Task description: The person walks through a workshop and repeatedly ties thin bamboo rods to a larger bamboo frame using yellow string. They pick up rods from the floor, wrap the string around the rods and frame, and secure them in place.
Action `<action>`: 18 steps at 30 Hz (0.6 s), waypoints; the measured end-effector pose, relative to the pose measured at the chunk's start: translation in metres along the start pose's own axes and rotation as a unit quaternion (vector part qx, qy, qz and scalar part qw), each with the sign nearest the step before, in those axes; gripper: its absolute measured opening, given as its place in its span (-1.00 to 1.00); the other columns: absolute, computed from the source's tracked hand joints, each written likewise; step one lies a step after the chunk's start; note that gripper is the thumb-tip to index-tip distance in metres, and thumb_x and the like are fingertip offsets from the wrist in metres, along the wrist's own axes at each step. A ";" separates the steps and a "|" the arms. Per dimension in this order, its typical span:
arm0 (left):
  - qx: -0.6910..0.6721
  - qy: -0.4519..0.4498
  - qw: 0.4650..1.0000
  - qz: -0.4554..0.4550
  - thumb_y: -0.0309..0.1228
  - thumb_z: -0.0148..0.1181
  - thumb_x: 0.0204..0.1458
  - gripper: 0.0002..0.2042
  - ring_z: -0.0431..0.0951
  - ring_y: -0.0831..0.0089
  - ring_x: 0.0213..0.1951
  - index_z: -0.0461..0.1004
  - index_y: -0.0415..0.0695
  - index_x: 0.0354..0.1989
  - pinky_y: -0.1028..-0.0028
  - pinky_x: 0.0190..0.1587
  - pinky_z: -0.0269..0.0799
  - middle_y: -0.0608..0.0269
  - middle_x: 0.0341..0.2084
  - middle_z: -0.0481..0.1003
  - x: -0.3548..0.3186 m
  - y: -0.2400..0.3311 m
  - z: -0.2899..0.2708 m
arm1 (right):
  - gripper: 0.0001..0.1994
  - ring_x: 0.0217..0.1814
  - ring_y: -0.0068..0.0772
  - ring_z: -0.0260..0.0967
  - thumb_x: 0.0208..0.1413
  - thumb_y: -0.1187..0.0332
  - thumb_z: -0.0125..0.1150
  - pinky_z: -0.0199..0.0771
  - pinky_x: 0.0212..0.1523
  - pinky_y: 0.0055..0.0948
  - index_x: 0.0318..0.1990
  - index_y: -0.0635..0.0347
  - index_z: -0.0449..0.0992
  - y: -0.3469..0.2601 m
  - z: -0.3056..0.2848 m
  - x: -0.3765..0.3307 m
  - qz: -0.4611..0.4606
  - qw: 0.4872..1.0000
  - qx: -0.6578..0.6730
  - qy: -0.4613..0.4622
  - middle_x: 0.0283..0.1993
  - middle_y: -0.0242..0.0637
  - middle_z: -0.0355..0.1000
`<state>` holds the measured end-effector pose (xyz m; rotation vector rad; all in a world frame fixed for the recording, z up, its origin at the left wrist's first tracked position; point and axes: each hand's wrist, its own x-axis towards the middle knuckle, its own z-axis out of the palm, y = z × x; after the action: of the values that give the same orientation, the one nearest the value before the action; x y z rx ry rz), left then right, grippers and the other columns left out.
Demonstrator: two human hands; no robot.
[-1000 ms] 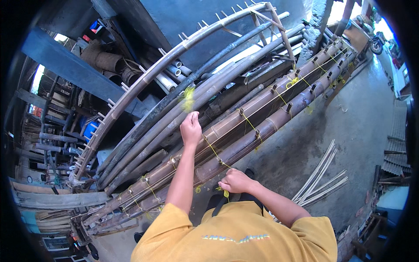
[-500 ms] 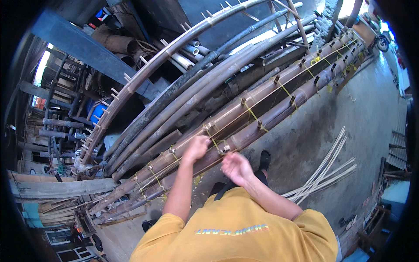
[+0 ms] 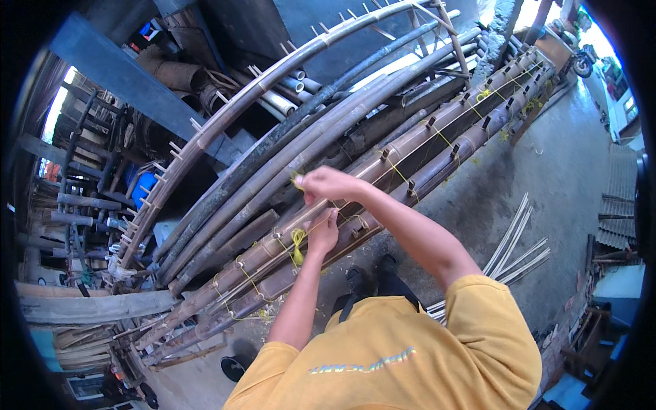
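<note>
Long brown bamboo poles (image 3: 417, 154) lie stacked in a row before me, lashed together with yellow cord (image 3: 298, 244) at several places. My left hand (image 3: 323, 231) presses on the poles and pinches the yellow cord by a knot. My right hand (image 3: 330, 183) is raised just above it, fingers closed on the cord's other end, pulling it up and left. Small wooden pegs stick out of the poles along their length.
Behind the poles a pegged bamboo ladder rail (image 3: 225, 116) curves across, with grey pipes (image 3: 290, 89) and dark clutter beyond. Thin split bamboo strips (image 3: 516, 242) lie on the concrete floor (image 3: 567, 171) to my right. My feet (image 3: 355, 280) stand by the poles.
My right hand has risen from beside the left hand and crossed up and left, drawing the cord taut. The left hand stays low on the poles.
</note>
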<state>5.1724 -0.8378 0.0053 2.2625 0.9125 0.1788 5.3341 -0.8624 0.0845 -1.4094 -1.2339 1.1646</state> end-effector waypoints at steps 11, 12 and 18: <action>-0.160 0.097 0.981 0.049 -0.29 0.01 0.28 -0.74 0.64 0.23 -0.32 0.58 -0.18 -0.22 0.32 -0.26 0.47 0.07 -0.39 0.62 0.023 0.037 -0.024 | -0.55 -0.40 0.19 0.47 0.23 0.11 0.01 0.47 -0.24 0.06 -0.56 0.27 0.53 0.070 0.103 -0.160 0.016 0.987 -0.160 -0.009 -0.51 0.09 0.47; -0.215 0.101 0.970 0.042 -0.30 0.02 0.28 -0.75 0.64 0.24 -0.34 0.57 -0.21 -0.22 0.33 -0.25 0.47 0.06 -0.41 0.62 0.035 0.051 -0.035 | -0.56 -0.42 0.19 0.47 0.22 0.11 0.02 0.47 -0.23 0.05 -0.57 0.27 0.54 0.081 0.107 -0.164 0.013 0.978 -0.210 -0.002 -0.53 0.09 0.47; 0.069 0.111 0.991 -0.010 -0.21 -0.06 0.28 -0.67 0.58 -0.17 -0.18 0.56 -0.18 -0.14 0.01 -0.10 0.46 -0.15 -0.27 0.59 0.123 -0.038 -0.001 | -0.65 -0.51 0.11 0.47 0.06 0.16 0.10 0.51 -0.19 -0.04 -0.66 0.15 0.55 0.080 0.113 -0.167 -0.056 0.937 -0.343 0.043 -0.62 0.02 0.45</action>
<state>5.2420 -0.7360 -0.0329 2.3928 1.0925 0.3759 5.2242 -1.0315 0.0031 -1.8318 -1.7259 0.5921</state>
